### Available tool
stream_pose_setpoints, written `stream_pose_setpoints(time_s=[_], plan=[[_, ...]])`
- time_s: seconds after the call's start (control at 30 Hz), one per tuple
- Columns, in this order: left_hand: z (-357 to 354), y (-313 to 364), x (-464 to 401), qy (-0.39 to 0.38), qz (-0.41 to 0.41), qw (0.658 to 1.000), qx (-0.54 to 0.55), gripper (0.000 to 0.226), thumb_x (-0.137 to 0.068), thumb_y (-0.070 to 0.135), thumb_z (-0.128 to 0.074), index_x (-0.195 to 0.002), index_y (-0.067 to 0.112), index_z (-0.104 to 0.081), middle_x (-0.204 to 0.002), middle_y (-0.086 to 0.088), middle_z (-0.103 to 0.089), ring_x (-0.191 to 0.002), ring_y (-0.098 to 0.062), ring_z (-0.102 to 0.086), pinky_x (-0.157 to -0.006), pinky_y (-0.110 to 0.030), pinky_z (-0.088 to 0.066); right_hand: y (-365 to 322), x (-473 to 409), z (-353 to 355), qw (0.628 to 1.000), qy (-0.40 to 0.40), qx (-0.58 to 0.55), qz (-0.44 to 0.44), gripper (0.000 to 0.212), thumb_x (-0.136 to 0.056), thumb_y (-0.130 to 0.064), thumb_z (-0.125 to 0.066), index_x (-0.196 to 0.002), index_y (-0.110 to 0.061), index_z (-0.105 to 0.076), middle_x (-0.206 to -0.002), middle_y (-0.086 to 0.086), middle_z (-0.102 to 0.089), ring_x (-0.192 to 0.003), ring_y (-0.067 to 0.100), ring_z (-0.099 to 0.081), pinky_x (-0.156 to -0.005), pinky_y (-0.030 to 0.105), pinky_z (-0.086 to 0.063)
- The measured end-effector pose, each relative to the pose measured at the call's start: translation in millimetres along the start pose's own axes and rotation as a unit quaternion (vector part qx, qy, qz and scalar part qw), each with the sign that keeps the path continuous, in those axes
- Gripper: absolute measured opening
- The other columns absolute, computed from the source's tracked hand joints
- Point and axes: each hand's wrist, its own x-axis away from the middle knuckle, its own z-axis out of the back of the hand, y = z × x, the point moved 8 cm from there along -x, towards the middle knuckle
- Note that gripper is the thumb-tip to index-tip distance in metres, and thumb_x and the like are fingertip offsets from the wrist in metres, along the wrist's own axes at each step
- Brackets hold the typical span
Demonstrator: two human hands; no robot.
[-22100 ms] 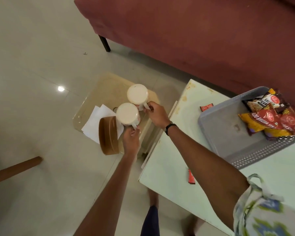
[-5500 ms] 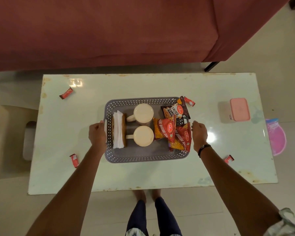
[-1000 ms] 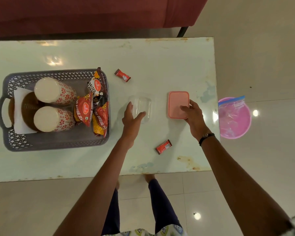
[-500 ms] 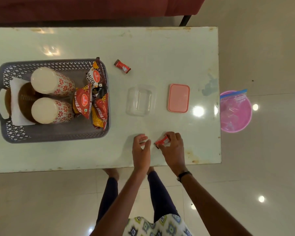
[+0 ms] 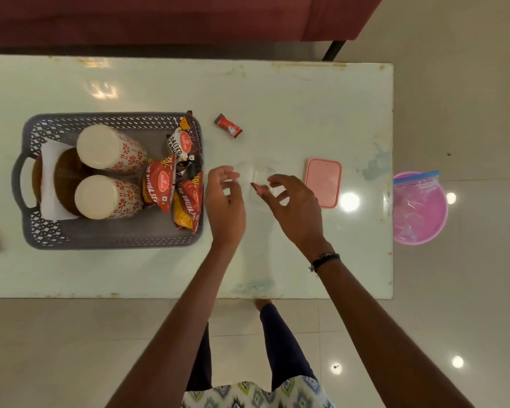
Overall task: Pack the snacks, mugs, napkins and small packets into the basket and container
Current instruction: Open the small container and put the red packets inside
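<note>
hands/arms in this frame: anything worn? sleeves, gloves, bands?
Both forearms are bare, with no sleeves or gloves in view. The right hand has a thin dark beaded band at the wrist. The left hand and its wrist carry nothing. No rings are discernible.

1 head-worn wide-angle camera looks almost straight down from above the near edge of the surface (image 5: 277,92), taking in its right end, the floor (image 5: 454,319) to the right and near, and a sofa (image 5: 159,16) along the far side.
</note>
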Motion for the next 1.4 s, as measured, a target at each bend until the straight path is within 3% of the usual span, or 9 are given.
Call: stream_pose_setpoints(time_s=[0.1,0.23,0.3,0.4,0.6,0.77,0.9,1.17,1.4], plan=[[-24,13,-42,-0.04,-0.08,0.988,-0.122,0.052,-0.076,-0.019,-0.035,-0.116,0.007,-0.056,-0.118,-0.009,-0.059,-0.109,-0.021,-0.055,-0.092,-0.03,-0.048,0,-15,0,1.0,0.015,0.014,-0.009,0.023,-0.087,-0.033,-0.066,-0.106,-0.02,-0.063,-0.102,-0.006,-0.068,-0.07,0.008,-0.064,-0.066,0.034,-0.057],[-68,6,-103,-0.142,-0.144,0.921,-0.332,0.076,-0.069,-0.029,-0.031,-0.13,0.013,-0.05,-0.147,-0.01,-0.037,-0.138,-0.029,-0.027,-0.108,-0.035,-0.034,6,-24,-1,1.0,0.018,-0.01,-0.02,0.016,-0.09,-0.023,-0.061,-0.105,-0.017,-0.064,-0.1,-0.004,-0.068,-0.074,0.011,-0.064,-0.069,0.034,-0.057],[-80,-3,-121,-0.172,-0.159,0.877,-0.419,0.07,-0.074,-0.027,-0.035,-0.131,0.013,-0.048,-0.148,-0.01,-0.033,-0.137,-0.031,-0.024,-0.099,-0.036,-0.042,8,-25,-1,0.999,0.017,-0.031,-0.023,0.014,-0.091,-0.021,-0.06,-0.103,-0.017,-0.064,-0.1,-0.005,-0.068,-0.075,0.011,-0.063,-0.069,0.031,-0.055],[-78,-2,-135,-0.155,-0.183,0.858,-0.454,0.05,-0.075,-0.026,-0.039,-0.111,0.005,-0.055,-0.124,-0.015,-0.049,-0.114,-0.031,-0.043,-0.079,-0.038,-0.05,11,-23,-3,0.998,0.014,-0.05,-0.024,0.011,-0.091,-0.02,-0.059,-0.1,-0.017,-0.065,-0.098,-0.007,-0.068,-0.074,0.01,-0.062,-0.066,0.025,-0.052],[-47,38,-90,-0.082,-0.168,0.967,-0.176,0.026,-0.087,-0.005,-0.043,-0.106,0.007,-0.056,-0.093,-0.008,-0.066,-0.084,-0.017,-0.063,-0.07,-0.026,-0.053,15,-18,-2,0.993,0.015,-0.093,-0.065,0.012,-0.093,-0.019,-0.056,-0.1,-0.018,-0.065,-0.097,-0.009,-0.067,-0.075,0.011,-0.064,-0.066,0.025,-0.053],[-46,14,-15,-0.141,-0.118,0.978,-0.098,0.02,-0.089,0.013,-0.059,-0.108,0.01,-0.056,-0.099,-0.001,-0.068,-0.089,-0.008,-0.065,-0.08,-0.027,-0.055,16,-16,7,0.992,0.012,-0.094,-0.081,0.012,-0.093,-0.02,-0.055,-0.1,-0.02,-0.065,-0.096,-0.009,-0.068,-0.077,0.014,-0.067,-0.069,0.027,-0.054],[-47,2,-6,-0.184,-0.094,0.975,-0.087,0.03,-0.088,0.015,-0.061,-0.117,0.01,-0.052,-0.116,-0.005,-0.064,-0.108,-0.017,-0.061,-0.095,-0.036,-0.051,9,-15,11,0.997,0.0,-0.057,-0.053,0.013,-0.094,-0.021,-0.055,-0.102,-0.019,-0.065,-0.098,-0.008,-0.069,-0.077,0.011,-0.067,-0.066,0.012,-0.048],[30,37,-8,-0.099,-0.111,0.989,-0.006,0.022,-0.093,0.006,-0.049,-0.114,0.007,-0.055,-0.108,-0.003,-0.066,-0.103,-0.008,-0.062,-0.092,-0.022,-0.05,-56,-2,-12,0.992,-0.018,-0.116,-0.037,0.014,-0.093,-0.011,-0.055,-0.103,-0.015,-0.064,-0.091,-0.008,-0.067,-0.07,-0.001,-0.063,-0.065,0.011,-0.049],[177,12,-33,0.03,-0.069,0.996,0.039,0.02,-0.092,0.012,-0.052,-0.111,0.012,-0.056,-0.104,-0.003,-0.068,-0.097,-0.01,-0.064,-0.085,-0.027,-0.052,-177,14,-110,0.987,-0.091,-0.107,0.084,0.014,-0.093,-0.013,-0.055,-0.104,-0.013,-0.065,-0.099,-0.007,-0.068,-0.082,0.0,-0.062,-0.072,0.01,-0.048]])
